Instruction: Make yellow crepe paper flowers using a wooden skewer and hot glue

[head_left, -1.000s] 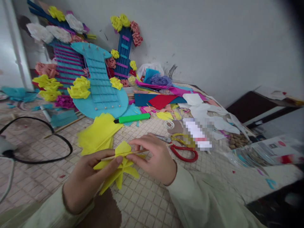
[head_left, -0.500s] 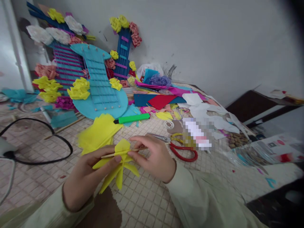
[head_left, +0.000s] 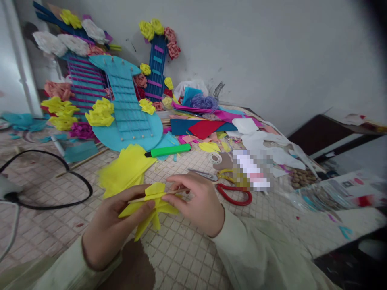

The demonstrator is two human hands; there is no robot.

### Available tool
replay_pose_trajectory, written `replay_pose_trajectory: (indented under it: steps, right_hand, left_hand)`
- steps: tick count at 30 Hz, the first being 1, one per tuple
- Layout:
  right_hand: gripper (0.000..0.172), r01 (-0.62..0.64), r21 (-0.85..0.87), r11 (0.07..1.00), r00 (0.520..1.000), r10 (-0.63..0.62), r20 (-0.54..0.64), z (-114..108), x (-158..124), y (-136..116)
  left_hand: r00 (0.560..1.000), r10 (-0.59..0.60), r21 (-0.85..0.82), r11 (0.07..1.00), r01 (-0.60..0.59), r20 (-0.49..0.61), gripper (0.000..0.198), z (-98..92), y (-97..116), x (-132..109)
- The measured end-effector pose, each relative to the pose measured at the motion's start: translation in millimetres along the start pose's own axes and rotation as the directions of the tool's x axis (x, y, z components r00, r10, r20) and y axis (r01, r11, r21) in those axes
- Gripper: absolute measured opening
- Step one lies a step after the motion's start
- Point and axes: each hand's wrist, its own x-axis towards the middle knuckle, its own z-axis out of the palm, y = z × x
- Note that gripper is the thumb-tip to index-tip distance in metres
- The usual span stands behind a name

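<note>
Left hand (head_left: 113, 223) pinched the yellow petalled paper (head_left: 155, 188) between thumb and fingers; right hand (head_left: 199, 199) closed thumb and fingertips on the thin stick (head_left: 137, 200) across it, possibly on paper too (partly hidden). Yellow sheets (head_left: 125, 171) lay just beyond; scissors (head_left: 212, 176) near right hand.

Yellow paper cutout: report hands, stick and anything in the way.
Left hand gripping yellow paper cutout. Right hand pinching thin wooden stick across it. Scissors beyond right hand, seemingly not obstructing.
</note>
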Motion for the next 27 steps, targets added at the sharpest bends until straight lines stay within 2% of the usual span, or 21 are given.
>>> replay_pose_trajectory:
  steps: [5, 8, 12, 17, 21, 24, 27]
  right_hand:
    - [0.023, -0.01, 0.011, 1.0, 1.0, 0.01, 0.007, 0, 0, -2]
    - [0.022, -0.016, 0.005, 1.0, 1.0, 0.016, 0.004, 0, -1, -2]
    - [0.022, 0.03, 0.001, 1.0, 1.0, -0.03, 0.003, 3, -2, -1]
    - [0.012, 0.098, 0.01, 0.995, 0.995, -0.098, 0.012, 7, -6, -2]
    - [0.009, 0.14, 0.014, 0.99, 0.99, -0.14, 0.032, 7, -7, 0]
    - [0.007, 0.162, 0.007, 0.987, 0.986, -0.163, 0.033, 6, -6, 1]
    - [0.006, 0.174, -0.01, 0.985, 0.984, -0.174, 0.039, 5, -5, 2]
  left_hand:
    - [1.0, 0.009, 0.017, 1.0, -0.009, -0.011, 0.022, -0.6, 4, 0]
    - [1.0, 0.001, -0.027, 1.0, -0.001, -0.021, 0.018, -0.5, 2, -1]
    - [0.997, -0.069, -0.107, 0.992, 0.065, -0.03, 0.009, 0.0, 0, 1]
    - [0.976, -0.209, -0.226, 0.955, 0.192, -0.055, 0.007, -0.3, 1, 3]
    - [0.969, -0.248, -0.258, 0.936, 0.241, 0.003, 0.008, -3.7, -2, 6]
    - [0.973, -0.216, -0.191, 0.955, 0.228, 0.081, 0.011, -9.1, -3, 9]
    - [0.958, -0.237, -0.144, 0.954, 0.261, 0.162, 0.013, -14.1, -1, 13]
